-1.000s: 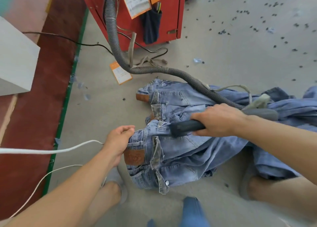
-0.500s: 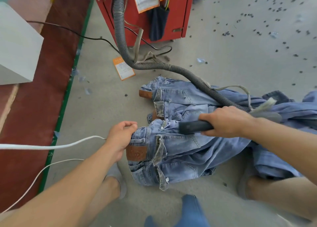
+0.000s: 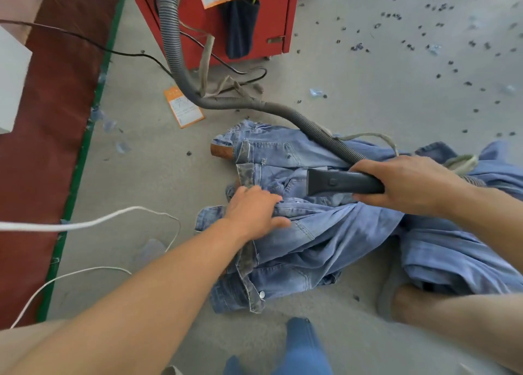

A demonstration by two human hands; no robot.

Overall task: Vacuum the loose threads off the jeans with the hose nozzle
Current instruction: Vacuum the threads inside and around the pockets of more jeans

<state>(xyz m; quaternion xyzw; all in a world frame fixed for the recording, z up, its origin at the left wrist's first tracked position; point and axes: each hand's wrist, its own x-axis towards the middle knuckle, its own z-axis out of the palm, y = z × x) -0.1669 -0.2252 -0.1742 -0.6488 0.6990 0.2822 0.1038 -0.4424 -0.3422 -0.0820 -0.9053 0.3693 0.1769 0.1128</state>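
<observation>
Jeans (image 3: 311, 241) lie in a heap on the floor (image 3: 368, 97). The right hand (image 3: 407, 183) has its grip wrapped tight around the black nozzle (image 3: 334, 181), whose mouth points at the waist part. The left hand (image 3: 254, 213) presses the cloth with its fingers bunching a fold. To do this well, pull the cloth flat and slide the nozzle slowly along the seams. Loose threads are too small to see. The grey hose (image 3: 181, 63) goes up out of view.
</observation>
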